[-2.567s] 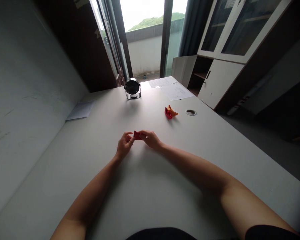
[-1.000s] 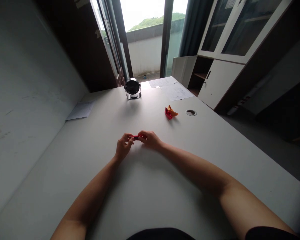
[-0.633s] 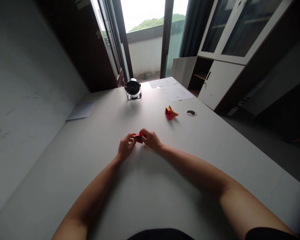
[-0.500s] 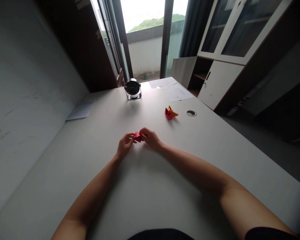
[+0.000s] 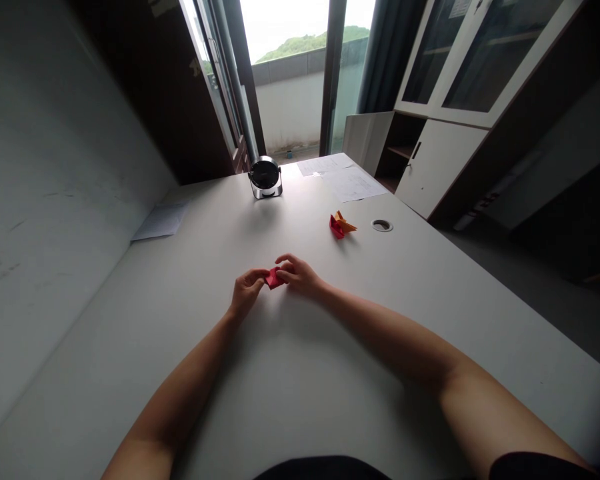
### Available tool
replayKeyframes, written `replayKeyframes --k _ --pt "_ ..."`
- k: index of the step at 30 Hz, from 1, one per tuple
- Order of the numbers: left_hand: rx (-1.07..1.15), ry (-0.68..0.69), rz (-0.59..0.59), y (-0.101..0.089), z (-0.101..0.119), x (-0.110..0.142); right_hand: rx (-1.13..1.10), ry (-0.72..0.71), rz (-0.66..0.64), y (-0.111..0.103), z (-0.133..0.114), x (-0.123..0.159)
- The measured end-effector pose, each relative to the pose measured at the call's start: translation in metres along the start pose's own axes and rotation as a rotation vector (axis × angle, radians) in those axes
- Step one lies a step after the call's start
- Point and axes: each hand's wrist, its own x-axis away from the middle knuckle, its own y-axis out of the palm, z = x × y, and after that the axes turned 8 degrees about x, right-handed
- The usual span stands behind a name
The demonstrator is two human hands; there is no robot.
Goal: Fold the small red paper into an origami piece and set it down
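Note:
A small folded red paper piece is pinched between both hands just above the white table. My left hand grips its left end with curled fingers. My right hand holds the right end, its index finger raised a little over the paper. Farther back on the right lie folded red and orange paper pieces, untouched.
A small black desk fan stands at the far edge by the window. Loose paper sheets lie at the back right, another sheet at the left by the wall. A round cable hole sits near the folded pieces. Cabinets stand at right.
The red paper has been turned and pressed between my fingers, going from edge-on to a broader face. My right index finger has lifted. Both hands stay in the same spot.

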Motion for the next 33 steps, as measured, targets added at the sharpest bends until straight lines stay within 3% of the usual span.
replayKeyframes --k 8,15,24,33 --pt "-0.065 0.065 0.028 0.001 0.000 0.001 0.035 0.054 -0.066 0.001 -0.004 0.000" --pt "0.035 0.004 -0.017 0.002 -0.002 0.000 0.156 0.027 0.035 0.004 0.001 0.002" --pt "-0.231 0.025 -0.103 -0.001 -0.005 0.002 0.147 0.004 0.039 0.006 -0.001 0.004" --pt "-0.284 0.026 -0.156 0.000 -0.008 0.002 0.349 -0.074 0.142 0.002 -0.015 0.009"
